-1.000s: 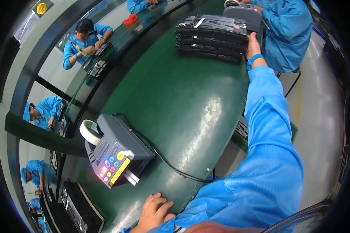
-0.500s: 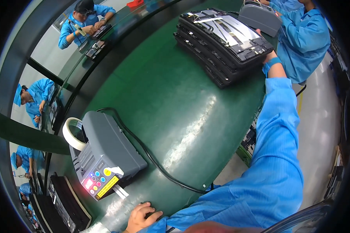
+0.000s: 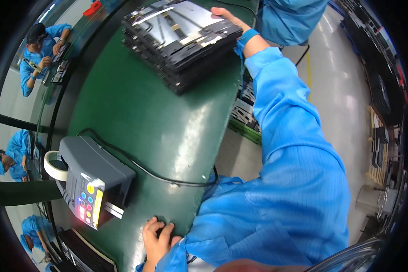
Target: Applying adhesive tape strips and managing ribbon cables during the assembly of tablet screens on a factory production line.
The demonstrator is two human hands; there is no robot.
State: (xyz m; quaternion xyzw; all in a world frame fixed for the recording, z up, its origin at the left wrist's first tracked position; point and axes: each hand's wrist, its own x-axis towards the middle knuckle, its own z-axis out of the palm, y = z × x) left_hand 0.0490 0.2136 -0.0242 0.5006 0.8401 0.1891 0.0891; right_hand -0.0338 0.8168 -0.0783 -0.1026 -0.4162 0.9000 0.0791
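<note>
A stack of opened black laptop housings (image 3: 192,75) stands at the far end of the green table (image 3: 167,131). Silver plates and dark cables show on its top unit (image 3: 170,27). My right arm is stretched out to the stack, and my right hand (image 3: 235,20) grips its right edge. A fingertip lies over the top unit; the other fingers are hidden behind the edge. Near the table's front edge, my left hand (image 3: 156,238) rests with bent, parted fingers and nothing in them. Beyond it at the left stands a grey tape dispenser (image 3: 99,165) with a short strip (image 3: 114,210) sticking out.
A roll of tape (image 3: 54,170) sits against the dispenser. Its black cable (image 3: 158,181) crosses the table to the right edge. Dark panels (image 3: 84,251) stand at the lower left. Below the table edge is a green crate (image 3: 245,129) of parts. Co-workers (image 3: 38,59) sit at left.
The view has swung to the right, so table, stack and dispenser appear further left. My right hand stays at the stack's edge, with a fingertip now showing over the top unit.
</note>
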